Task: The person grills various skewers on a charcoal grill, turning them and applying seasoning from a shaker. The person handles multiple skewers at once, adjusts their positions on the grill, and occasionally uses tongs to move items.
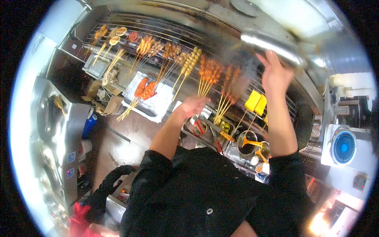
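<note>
Skewers of food lie in groups across a long barbecue grill. My left hand [194,106] is at the stick ends of a bunch of reddish meat skewers [210,71]; its fingers are curled, but whether they grip the sticks cannot be told. My right hand [275,74] is raised over the right part of the grill, against a blurred shiny metal cylinder [271,49]; the hold is unclear. Darker meat skewers [232,80] smoke between my hands. Two yellow slabs on sticks [256,102] lie below my right hand. Green ball skewers [192,60] are left of the reddish bunch.
A foil-lined tray [161,102] holds orange meat skewers [145,89]. Red-handled scissors [200,127], a yellow-handled tool [226,135] and a pot with a yellow brush [247,148] stand near my body. A blue fan [344,147] is at right. Another person's dark sleeve [109,183] shows at lower left.
</note>
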